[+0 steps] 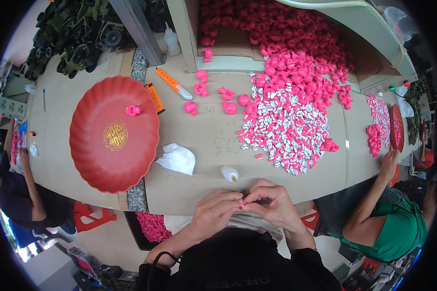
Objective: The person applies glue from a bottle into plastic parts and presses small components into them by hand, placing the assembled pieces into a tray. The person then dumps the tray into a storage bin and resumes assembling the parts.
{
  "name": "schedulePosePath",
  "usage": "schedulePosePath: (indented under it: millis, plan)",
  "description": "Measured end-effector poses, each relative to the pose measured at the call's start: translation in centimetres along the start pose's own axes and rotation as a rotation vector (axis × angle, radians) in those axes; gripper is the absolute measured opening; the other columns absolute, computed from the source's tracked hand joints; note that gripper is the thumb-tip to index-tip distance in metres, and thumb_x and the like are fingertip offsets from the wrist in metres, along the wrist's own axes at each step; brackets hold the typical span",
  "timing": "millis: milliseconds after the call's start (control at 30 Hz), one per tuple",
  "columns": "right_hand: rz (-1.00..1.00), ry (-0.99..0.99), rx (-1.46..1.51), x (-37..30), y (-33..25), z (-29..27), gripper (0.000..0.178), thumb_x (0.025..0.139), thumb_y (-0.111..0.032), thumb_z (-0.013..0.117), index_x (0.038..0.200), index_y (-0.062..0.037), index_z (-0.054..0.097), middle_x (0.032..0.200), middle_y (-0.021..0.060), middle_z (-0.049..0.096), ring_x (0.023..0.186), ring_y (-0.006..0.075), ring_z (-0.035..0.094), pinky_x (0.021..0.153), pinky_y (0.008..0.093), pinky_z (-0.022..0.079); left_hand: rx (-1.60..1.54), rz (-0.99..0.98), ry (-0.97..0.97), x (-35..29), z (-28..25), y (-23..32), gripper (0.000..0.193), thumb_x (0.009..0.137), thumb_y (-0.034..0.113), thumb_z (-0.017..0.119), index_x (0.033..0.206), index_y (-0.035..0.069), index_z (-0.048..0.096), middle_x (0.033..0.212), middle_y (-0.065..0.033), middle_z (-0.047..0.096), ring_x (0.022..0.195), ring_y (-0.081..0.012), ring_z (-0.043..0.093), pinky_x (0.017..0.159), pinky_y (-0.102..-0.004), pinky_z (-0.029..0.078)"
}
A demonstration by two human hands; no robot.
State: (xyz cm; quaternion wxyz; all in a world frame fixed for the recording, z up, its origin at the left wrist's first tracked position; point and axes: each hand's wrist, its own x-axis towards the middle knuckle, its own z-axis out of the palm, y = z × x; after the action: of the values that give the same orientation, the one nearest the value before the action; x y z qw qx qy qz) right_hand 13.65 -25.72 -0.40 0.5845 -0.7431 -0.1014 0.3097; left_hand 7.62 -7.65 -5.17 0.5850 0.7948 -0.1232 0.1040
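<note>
Pinches a small pink piece (242,206) at the lower centre of the frame, fingertips of the left hand (217,208) and right hand (273,201) clamped together on it (too covered to tell its shape). Has a white bottle (229,172) just above, and a crumpled white sheet (177,159) to the left. Shows a red scalloped bowl (114,169) at left, holding one pink part (134,110), and a heap of pink-and-white pieces (289,131) right of centre, touching piled pink parts (301,68) above.
</note>
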Motion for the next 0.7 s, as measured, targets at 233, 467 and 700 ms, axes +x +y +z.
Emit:
schedulePosePath:
  millis: [233, 467, 700]
  plan:
    - [-0.027, -0.009, 0.036, 0.4, 0.2, 0.2, 0.011, 0.074, -0.003, 0.075, 0.084, -0.0021, 0.069, 0.082, 0.0042, 0.058, 0.075, 0.0126, 0.058, 0.068, 0.0255, 0.047, 0.053, -0.02, 0.034, 0.6, -1.9, 1.4, 0.023, 0.069, -0.002, 0.075, 0.089, 0.004, 0.066, 0.093, -0.0094, 0.068, 0.081, -0.0249, 0.066, 0.071, -0.0319, 0.053]
    - [-0.215, 0.289, -0.113, 2.7, -0.3, 2.0, 0.031, 0.068, -0.007, 0.08, 0.096, -0.004, 0.067, 0.096, 0.0059, 0.061, 0.09, 0.0187, 0.058, 0.075, 0.0312, 0.047, 0.704, -0.012, 0.501, 6.0, -10.2, 1.6, 0.035, 0.065, -0.002, 0.079, 0.095, 0.003, 0.063, 0.094, -0.0109, 0.064, 0.085, -0.0255, 0.061, 0.074, -0.0363, 0.048]
    - [-0.442, 0.288, -0.277, 4.6, 0.9, 3.4, 0.039, 0.07, -0.006, 0.077, 0.106, -0.0044, 0.062, 0.102, 0.0111, 0.062, 0.095, 0.0285, 0.056, 0.08, 0.0363, 0.046, 1.059, -0.147, 0.35, 11.8, -6.8, -1.1, 0.026, 0.077, 0.01, 0.069, 0.101, 0.001, 0.063, 0.102, -0.0117, 0.06, 0.092, -0.0275, 0.057, 0.076, -0.0388, 0.045]
